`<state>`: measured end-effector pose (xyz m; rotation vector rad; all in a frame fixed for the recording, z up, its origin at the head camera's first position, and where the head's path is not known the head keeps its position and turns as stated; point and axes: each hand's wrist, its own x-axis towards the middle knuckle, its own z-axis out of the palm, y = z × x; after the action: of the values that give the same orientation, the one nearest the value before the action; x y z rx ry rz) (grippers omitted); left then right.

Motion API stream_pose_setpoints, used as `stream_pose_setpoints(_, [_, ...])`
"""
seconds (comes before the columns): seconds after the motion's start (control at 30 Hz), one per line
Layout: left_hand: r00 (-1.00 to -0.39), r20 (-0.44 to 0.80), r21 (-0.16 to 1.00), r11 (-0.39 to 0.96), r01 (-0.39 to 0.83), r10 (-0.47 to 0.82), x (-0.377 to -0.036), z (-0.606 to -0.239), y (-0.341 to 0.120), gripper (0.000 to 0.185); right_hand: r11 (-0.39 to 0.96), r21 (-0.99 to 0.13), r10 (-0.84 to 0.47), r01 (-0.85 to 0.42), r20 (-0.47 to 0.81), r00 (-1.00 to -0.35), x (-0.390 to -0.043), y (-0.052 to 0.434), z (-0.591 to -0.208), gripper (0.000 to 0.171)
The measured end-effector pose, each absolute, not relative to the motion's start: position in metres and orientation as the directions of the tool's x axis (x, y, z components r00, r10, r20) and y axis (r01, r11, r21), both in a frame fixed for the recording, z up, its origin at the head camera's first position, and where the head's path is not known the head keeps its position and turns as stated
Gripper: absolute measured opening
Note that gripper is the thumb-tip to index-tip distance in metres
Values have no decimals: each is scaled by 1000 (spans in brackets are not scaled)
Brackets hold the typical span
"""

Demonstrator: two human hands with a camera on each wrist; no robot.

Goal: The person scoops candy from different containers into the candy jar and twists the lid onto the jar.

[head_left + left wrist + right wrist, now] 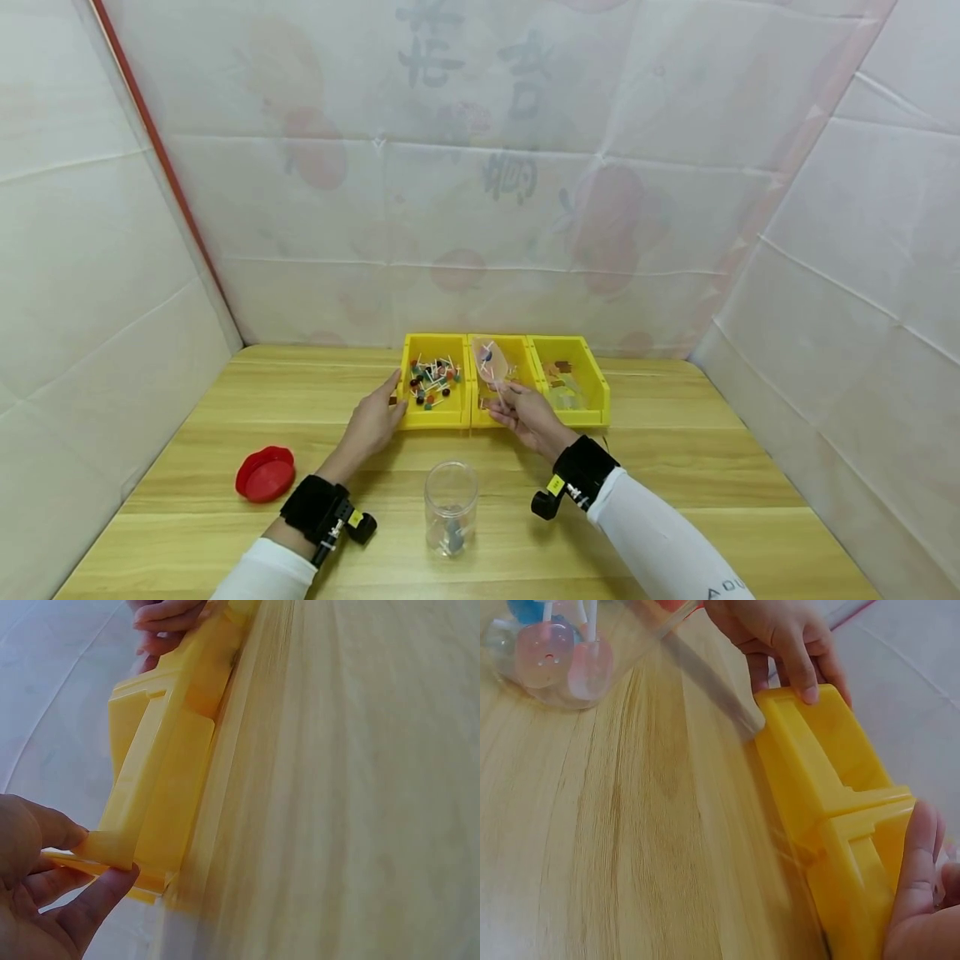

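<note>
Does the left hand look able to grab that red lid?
Probably yes: the red lid lies uncovered and unblocked on the table, though the left hand would first have to release the yellow bin.

Pinches the end of the first yellow bin [791, 769] with the left hand [784, 641], along the tabletop [630, 825] edge nearest the white backdrop [922, 652]. Has the right hand [922, 919] close by the adjoining second yellow bin [847, 892]; cannot tell if touching. Shows, well in from that edge, a partly cropped clear jar [616, 652] holding pink and blue round pieces [546, 656] with white sticks.
</note>
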<state>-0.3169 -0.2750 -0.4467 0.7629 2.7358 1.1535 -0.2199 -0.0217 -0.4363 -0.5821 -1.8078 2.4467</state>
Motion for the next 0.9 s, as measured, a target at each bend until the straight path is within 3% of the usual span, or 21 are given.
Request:
stream_pose_setpoints(0.57, [-868, 126, 693, 583, 424, 481, -319, -449, -278, 64, -221, -960, 225, 173, -223, -949, -205, -14, -429, 37])
stream_pose_setpoints(0.9, [-867, 135, 683, 589, 432, 479, -318, -447, -279, 63, -97, -981, 182, 168, -183, -966, -199, -9, -425, 45])
